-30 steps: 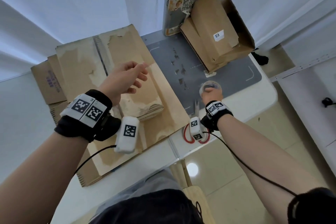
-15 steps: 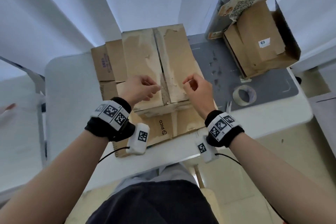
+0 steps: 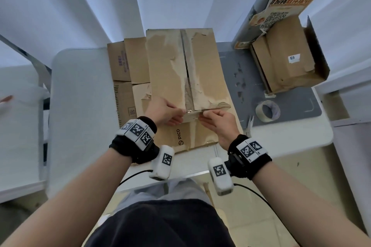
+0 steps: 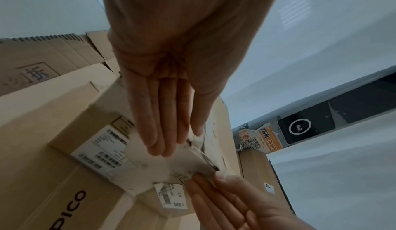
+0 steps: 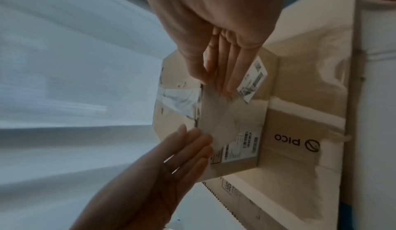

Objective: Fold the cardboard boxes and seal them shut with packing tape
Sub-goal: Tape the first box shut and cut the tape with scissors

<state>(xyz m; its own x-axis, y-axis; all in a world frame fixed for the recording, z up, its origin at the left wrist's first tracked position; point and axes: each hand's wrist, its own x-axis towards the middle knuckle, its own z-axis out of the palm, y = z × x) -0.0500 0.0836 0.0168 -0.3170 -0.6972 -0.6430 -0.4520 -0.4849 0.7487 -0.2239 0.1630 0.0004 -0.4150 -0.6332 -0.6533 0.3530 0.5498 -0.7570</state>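
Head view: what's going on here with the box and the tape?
A person is sealing the cardboard box in front of them. Clear tape already runs along its top seam, and both hands work at the near edge: the left hand and the right hand each pinch the loose end of the tape strip, holding it over the box's front face. The tape roll lies on the grey mat to the right, with scissors beside it.

Brown cardboard box (image 3: 180, 70) with pale torn patches and black PICO print, grey mat (image 3: 251, 78), white counter (image 3: 80, 96), black-and-white checkered wristbands (image 3: 138, 131)
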